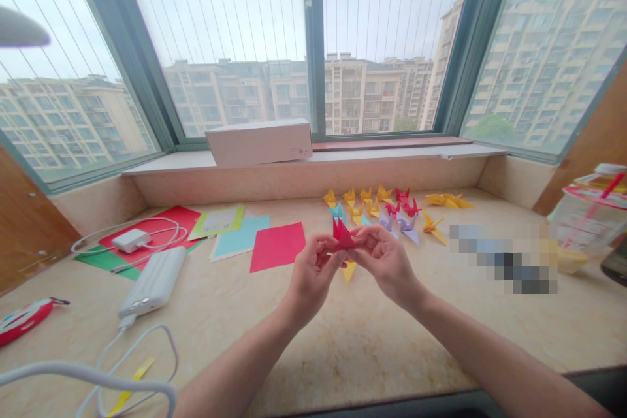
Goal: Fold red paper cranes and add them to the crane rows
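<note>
Between both hands, above the counter, is a partly folded red origami paper with two pointed tips upward. My left hand pinches its left side, thumb in front. My right hand pinches the right side the same way. Just behind stand several folded paper cranes: yellow cranes, red cranes, purple cranes and a light blue crane, partly hidden. A yellow folded piece shows below the hands. Left of my left hand lies a flat red paper square.
Coloured sheets lie to the left, near a white charger, a power bank and looping white cables. A red-and-white object sits at the far left. A plastic cup stands right; a white box rests on the sill.
</note>
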{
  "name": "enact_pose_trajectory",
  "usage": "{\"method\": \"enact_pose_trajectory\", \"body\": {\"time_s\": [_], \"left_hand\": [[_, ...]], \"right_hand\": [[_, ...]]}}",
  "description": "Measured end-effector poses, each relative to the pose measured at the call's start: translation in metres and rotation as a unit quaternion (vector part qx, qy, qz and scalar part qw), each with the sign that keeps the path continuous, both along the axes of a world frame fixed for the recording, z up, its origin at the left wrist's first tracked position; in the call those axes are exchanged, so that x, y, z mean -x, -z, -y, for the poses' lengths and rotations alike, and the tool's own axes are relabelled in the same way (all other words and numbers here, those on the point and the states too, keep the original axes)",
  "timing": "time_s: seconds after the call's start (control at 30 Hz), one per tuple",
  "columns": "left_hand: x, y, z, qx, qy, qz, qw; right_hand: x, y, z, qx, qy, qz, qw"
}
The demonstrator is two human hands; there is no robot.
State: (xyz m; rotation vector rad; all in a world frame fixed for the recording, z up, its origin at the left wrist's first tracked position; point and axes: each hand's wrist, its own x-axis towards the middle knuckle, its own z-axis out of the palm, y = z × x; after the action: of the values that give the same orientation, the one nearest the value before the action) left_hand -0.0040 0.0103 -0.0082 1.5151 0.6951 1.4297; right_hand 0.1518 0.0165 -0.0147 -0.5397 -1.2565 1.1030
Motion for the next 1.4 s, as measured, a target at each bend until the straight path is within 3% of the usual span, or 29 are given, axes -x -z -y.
{"method": "enact_pose_trajectory", "body": {"time_s": [0.13, 0.33, 0.67, 0.9, 1.2, 1.4], "left_hand": [[-0.002, 0.003, -0.002, 0.031, -0.001, 0.035, 0.999], [-0.001, 0.005, -0.005, 0.048, 0.014, 0.014, 0.999], [0.001, 0.003, -0.004, 0.06, 0.034, -0.036, 0.997], [0.002, 0.009, -0.009, 0.045, 0.001, -0.069, 0.997], [0.003, 0.008, -0.004, -0.02, -0.05, -0.173, 0.983], [0.003, 0.013, -0.008, -0.032, -0.049, -0.173, 0.983]], "right_hand": [[-0.001, -0.001, -0.002, 0.031, -0.003, 0.027, 0.999], [-0.004, -0.001, -0.004, 0.011, 0.066, 0.087, 0.994], [-0.008, -0.001, -0.002, 0.063, 0.039, 0.12, 0.99], [-0.009, 0.001, -0.002, 0.058, 0.01, 0.154, 0.986], [-0.012, 0.008, -0.009, 0.061, 0.034, 0.186, 0.98], [-0.012, 0.012, -0.01, 0.061, 0.035, 0.189, 0.979]]}}
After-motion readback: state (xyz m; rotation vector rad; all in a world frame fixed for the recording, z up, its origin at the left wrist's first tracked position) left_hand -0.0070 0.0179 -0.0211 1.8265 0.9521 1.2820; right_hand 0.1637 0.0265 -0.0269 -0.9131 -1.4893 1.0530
